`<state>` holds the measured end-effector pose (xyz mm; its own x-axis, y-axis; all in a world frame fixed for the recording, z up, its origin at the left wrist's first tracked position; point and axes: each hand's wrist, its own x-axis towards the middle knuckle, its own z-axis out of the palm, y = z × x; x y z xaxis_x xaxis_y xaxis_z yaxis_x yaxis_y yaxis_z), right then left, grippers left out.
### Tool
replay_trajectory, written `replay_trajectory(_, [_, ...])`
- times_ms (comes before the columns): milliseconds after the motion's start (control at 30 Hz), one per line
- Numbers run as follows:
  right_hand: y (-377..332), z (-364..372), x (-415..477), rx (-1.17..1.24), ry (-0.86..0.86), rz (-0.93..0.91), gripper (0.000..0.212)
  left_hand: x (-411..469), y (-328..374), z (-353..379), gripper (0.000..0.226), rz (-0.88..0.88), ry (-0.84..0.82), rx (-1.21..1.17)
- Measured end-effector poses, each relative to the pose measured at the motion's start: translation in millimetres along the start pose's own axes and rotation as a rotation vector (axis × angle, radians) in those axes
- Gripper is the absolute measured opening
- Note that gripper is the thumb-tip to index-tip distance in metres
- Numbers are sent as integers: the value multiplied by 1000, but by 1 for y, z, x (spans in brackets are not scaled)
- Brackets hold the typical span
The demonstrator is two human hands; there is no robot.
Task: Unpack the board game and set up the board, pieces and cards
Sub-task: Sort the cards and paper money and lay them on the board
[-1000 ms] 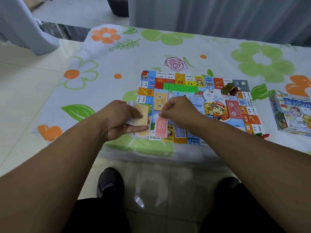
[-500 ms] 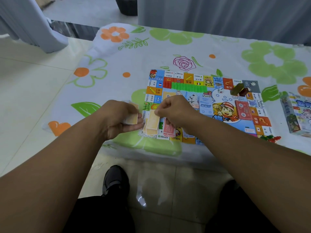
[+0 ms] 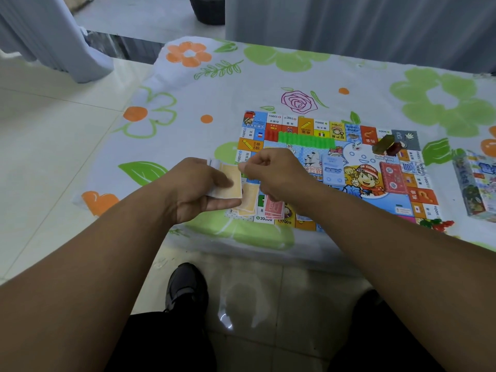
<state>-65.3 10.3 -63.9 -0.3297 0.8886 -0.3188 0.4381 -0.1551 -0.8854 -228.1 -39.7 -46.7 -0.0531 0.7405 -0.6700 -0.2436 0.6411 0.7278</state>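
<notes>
We find the colourful rectangular printed game board (image 3: 359,157) lying flat on the bench (image 3: 241,76), which is covered with a white flower-printed cloth. The left hand (image 3: 198,189) is at the board's near left corner, its grip clenched around a thin stack of pale yellow paper notes (image 3: 230,181), thumb across the top face. The right hand (image 3: 276,175) is just beside it with fingers curled, thumb and forefinger tips at the stack's upper right corner; we cannot tell whether that grip has hold of a note. Below the hands, on the board's near edge, we note a loose pile of yellow notes (image 3: 249,201) and, just beside it to the right, a pile of red notes (image 3: 273,208). A row of green plastic houses (image 3: 306,142) lies along the far side. A light blue card deck (image 3: 332,170) and a red card deck (image 3: 390,178) lie in the centre. The printed cardboard game box (image 3: 477,183) rests on the bench to the right of the board, apart from it.
</notes>
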Motion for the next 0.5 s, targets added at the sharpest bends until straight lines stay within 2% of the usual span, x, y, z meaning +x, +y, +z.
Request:
replay_trajectory(233, [-2, 3, 0, 76, -18, -10, 9, -2, -2, 0, 25, 2, -24, 15])
replay_trajectory(367, [2, -3, 3, 36, 34, 69, 12, 0, 0, -3, 16, 8, 56, 21])
replay_trajectory(500, [9, -5, 3, -68, 10, 102, 15, 0, 1, -6, 12, 7, 109, 26])
